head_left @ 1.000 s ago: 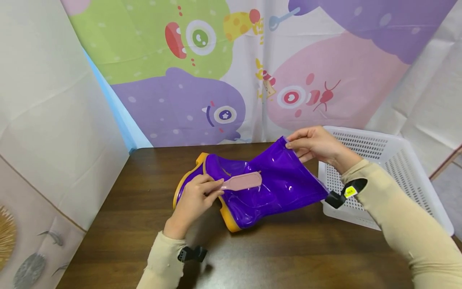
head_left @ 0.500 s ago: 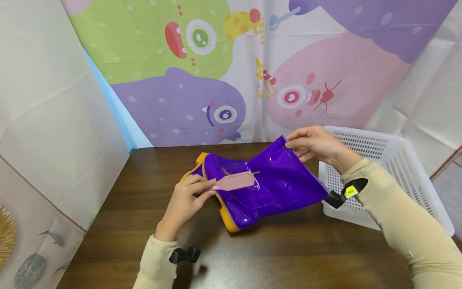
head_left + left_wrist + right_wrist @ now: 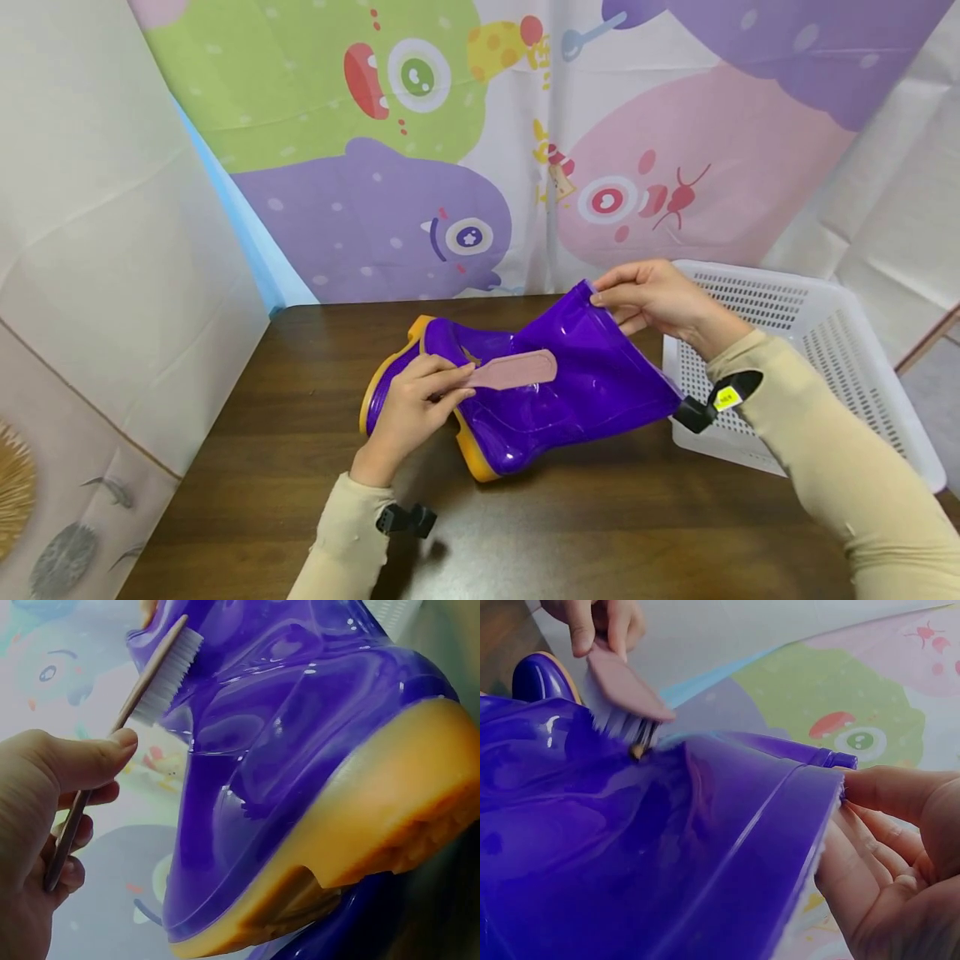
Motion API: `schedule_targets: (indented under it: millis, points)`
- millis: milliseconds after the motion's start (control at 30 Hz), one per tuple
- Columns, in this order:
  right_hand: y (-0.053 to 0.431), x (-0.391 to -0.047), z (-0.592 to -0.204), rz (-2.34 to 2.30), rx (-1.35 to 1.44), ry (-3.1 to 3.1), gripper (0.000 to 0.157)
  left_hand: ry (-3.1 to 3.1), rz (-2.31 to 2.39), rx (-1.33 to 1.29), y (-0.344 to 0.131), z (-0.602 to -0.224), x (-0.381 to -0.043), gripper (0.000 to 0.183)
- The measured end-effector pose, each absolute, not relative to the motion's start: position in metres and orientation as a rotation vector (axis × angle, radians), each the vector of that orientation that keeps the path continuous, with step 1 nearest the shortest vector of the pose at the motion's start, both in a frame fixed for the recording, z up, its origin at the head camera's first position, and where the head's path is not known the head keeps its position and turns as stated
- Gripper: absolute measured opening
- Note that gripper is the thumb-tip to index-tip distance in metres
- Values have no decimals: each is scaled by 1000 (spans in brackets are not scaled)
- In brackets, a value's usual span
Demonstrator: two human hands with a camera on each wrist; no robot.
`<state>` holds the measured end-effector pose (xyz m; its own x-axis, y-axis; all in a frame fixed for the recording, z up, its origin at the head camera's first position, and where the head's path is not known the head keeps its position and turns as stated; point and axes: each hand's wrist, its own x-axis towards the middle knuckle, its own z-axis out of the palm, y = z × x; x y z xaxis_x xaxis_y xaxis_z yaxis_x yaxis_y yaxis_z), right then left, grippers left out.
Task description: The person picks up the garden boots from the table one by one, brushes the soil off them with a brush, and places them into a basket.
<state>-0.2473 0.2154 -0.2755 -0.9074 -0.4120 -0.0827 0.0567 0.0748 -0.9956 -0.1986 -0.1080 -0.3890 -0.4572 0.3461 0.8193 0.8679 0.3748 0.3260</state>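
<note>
A purple rain boot [image 3: 600,392] with a yellow sole lies on its side, with a second purple boot [image 3: 378,396] partly hidden behind it. My left hand [image 3: 412,408] pinches the handle of a pink scrub brush [image 3: 517,371]. In the left wrist view its white bristles [image 3: 169,679] face the boot shaft. Against the purple surface, the bristles meet a small brownish spot [image 3: 637,751] in the right wrist view. My right hand [image 3: 660,304] pinches the top rim of the boot between thumb and fingers, holding the shaft raised at that end.
A white perforated plastic basket [image 3: 840,350] stands to the right, behind my right forearm. The boots lie on a dark brown wooden table [image 3: 570,533]. A cartoon-printed cloth [image 3: 420,225] hangs at its back edge.
The brush slid left toward the foot of the boot half a second ago, and is now back right, nearer the rim, covering the brownish mark. My right hand and the boot have barely moved.
</note>
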Motion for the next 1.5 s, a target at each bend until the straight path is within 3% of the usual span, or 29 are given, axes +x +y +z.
schedule_targets:
  millis: [467, 1500]
  points:
    - [217, -249, -278, -1904, -356, 2018, 12, -2093, -843, -958, -118, -388, -195, 25]
    - [224, -251, -282, -1923, -359, 2006, 13, -2103, -931, -790, -176, -386, -181, 28]
